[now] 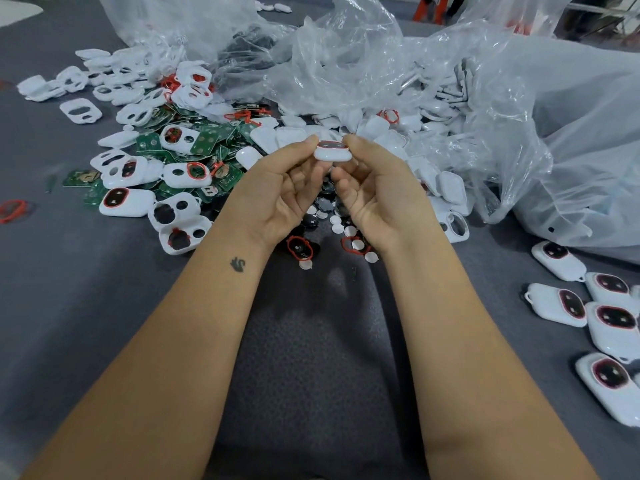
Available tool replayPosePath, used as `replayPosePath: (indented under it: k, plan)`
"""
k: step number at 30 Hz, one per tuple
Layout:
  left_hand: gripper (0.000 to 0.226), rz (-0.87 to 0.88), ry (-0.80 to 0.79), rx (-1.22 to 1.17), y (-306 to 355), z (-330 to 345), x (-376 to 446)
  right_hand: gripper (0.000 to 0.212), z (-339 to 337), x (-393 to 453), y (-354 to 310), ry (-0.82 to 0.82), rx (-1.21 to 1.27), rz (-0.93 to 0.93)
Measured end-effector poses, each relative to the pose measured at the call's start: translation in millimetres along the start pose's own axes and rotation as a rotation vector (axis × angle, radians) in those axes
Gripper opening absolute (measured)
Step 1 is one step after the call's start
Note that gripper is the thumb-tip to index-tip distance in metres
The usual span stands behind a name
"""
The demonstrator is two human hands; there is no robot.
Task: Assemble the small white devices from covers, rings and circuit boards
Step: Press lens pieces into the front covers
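Device: a small white device (pixel 331 152) with a red ring around its dark window is held up above the grey cloth-covered table (pixel 86 289), in front of the heap of parts.
Orientation: its long axis runs left to right across the view; the ringed face is tipped upward and away, with the white side edge toward the camera.
Left hand: the left hand (pixel 282 188), palm up, pinches the device's left end between thumb and fingertips.
Right hand: the right hand (pixel 375 194), palm up, grasps the device's right end, fingers curled round it.
Parts heap: white covers (pixel 180 230), green circuit boards (pixel 149 143) and loose red rings (pixel 299 247) lie jumbled on the table to the left of and beyond the hands.
Discs: small white discs (pixel 336 221) lie scattered below the hands.
Finished pieces: a group of assembled devices (pixel 613 317) lies at the right edge, ringed faces up.
Bags: crumpled clear plastic bags (pixel 485 81) holding more white parts spread across the back and right.
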State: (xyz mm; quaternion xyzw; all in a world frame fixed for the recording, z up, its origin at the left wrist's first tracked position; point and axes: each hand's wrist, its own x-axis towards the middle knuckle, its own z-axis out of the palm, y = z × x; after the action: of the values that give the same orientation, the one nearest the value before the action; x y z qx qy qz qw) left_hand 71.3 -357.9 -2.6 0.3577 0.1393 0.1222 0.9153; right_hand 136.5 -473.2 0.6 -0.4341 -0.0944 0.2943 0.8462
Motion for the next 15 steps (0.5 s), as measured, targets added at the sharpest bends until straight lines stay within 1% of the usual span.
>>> replayPosePath:
  k: [3, 6, 8, 9, 12, 15]
  plan:
    - [0.018, 0.048, 0.013, 0.129, -0.1, -0.8, 0.8, 0.007, 1.3, 1.3, 1.5, 0.018, -0.144, -0.059]
    - [0.011, 0.137, 0.016, 0.320, -3.4, -1.3, 1.2, 0.020, 2.2, 2.1, 3.4, 0.098, -0.209, -0.123]
    - [0.005, 0.178, -0.003, 0.389, -5.9, -2.4, 1.7, 0.024, 0.8, 3.0, 4.1, 0.120, -0.217, -0.152]
    - [0.003, 0.195, -0.014, 0.400, -6.2, -3.3, 2.1, 0.024, -0.1, 3.5, 4.2, 0.114, -0.219, -0.164]
    - [0.015, 0.254, -0.030, 0.386, -4.6, -7.1, 2.6, 0.023, -3.6, 3.8, 4.5, 0.044, -0.242, -0.214]
    - [0.017, 0.381, -0.074, 0.413, -2.6, -9.6, 2.3, 0.019, -4.8, 2.2, 4.5, -0.056, -0.298, -0.256]
